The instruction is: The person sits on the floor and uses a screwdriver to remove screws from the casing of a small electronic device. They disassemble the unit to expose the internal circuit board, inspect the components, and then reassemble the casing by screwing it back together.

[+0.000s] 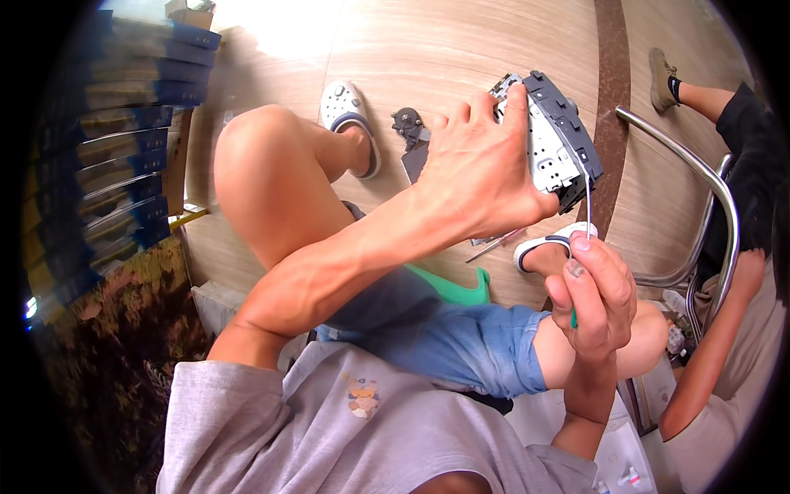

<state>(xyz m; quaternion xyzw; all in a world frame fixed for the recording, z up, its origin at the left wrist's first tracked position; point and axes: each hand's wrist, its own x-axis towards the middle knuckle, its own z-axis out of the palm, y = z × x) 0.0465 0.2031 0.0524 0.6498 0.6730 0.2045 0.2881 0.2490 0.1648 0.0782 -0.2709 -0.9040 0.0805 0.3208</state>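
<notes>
A boxy car stereo unit (543,156), with a bare metal chassis and a black front panel, is held up in front of me. My left hand (477,169) grips its chassis, fingers along the far side and thumb at the near end. In my right hand (597,292) is a screwdriver (588,206) with a thin metal shaft and a bit of green handle showing. Its shaft points away from me, and the tip meets the near end of the unit, by the edge of the black panel. The exact contact spot is too small to make out.
On the floor lie a dark mechanical part (407,123) and a thin rod-like tool (494,245). A green plastic piece (453,286) shows between my legs. Stacked blue boxes (123,132) stand left. At right, a curved metal chair frame (716,181) is beside another person (716,370).
</notes>
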